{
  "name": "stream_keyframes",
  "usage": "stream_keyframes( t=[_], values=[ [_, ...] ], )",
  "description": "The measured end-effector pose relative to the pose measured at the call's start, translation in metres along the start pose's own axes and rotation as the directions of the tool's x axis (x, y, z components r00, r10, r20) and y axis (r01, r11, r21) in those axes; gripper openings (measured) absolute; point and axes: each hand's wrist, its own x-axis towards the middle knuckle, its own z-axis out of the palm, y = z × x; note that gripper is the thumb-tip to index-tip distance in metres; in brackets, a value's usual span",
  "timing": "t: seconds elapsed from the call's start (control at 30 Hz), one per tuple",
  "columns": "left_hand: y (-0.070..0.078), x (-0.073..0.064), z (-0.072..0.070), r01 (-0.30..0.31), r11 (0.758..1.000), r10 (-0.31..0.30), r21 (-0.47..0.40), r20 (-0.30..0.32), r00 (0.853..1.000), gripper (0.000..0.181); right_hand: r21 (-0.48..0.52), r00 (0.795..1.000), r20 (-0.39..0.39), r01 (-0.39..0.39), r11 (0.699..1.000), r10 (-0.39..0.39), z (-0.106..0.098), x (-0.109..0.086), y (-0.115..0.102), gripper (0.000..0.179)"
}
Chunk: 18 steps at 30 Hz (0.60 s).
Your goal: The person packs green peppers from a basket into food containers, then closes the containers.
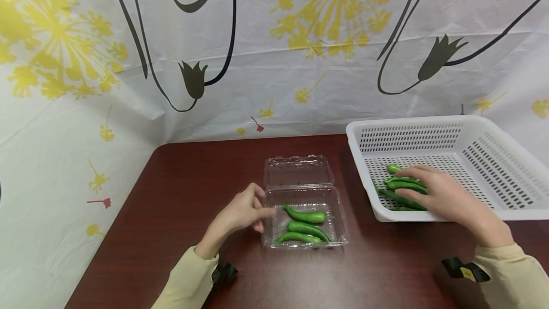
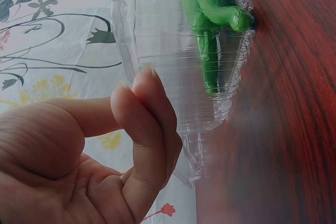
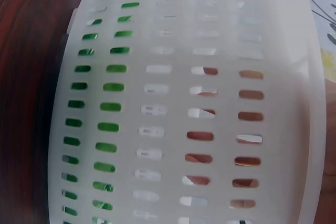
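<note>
A clear plastic clamshell box (image 1: 339,218) lies with its lid (image 1: 298,171) folded back, three long green peppers (image 1: 305,229) inside. My left hand (image 1: 244,209) is at the box's left rim, thumb over the edge and fingers (image 2: 157,114) curled outside it. A white perforated basket (image 1: 467,170) holds several more green peppers (image 1: 401,199). Over these peppers is my right hand (image 1: 442,192), thumb and fingers spread apart. No pepper is lifted; fingertip contact is unclear. In the right wrist view, the basket wall (image 3: 173,98) mostly hides that hand, and green shows through its slots.
Both containers stand on a dark red wooden table (image 1: 193,170), the box left of the basket. Behind the table hangs a white sheet (image 1: 240,61) printed with flowers. Black straps (image 1: 225,273) are worn on both wrists.
</note>
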Motion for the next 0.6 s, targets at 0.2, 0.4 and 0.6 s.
stream_keyframes(
  t=[0.2, 0.4, 0.6],
  values=[
    [0.000, 0.000, 0.000, 0.003, 1.000, -0.003, 0.001, -0.004, 1.000, 0.045, 0.007, 0.999, 0.036, -0.036, 0.999, 0.035, -0.002, -0.002, 0.007, 0.039],
    [-0.001, 0.000, 0.000, 0.001, 1.000, -0.001, -0.003, -0.004, 1.000, 0.045, 0.007, 0.995, 0.073, -0.062, 0.998, 0.061, -0.005, -0.002, 0.011, 0.040],
    [-0.001, 0.000, 0.000, -0.002, 1.000, 0.002, -0.008, -0.003, 1.000, 0.046, -0.004, 0.989, 0.125, -0.084, 0.996, 0.084, -0.006, -0.001, 0.013, 0.040]
  ],
)
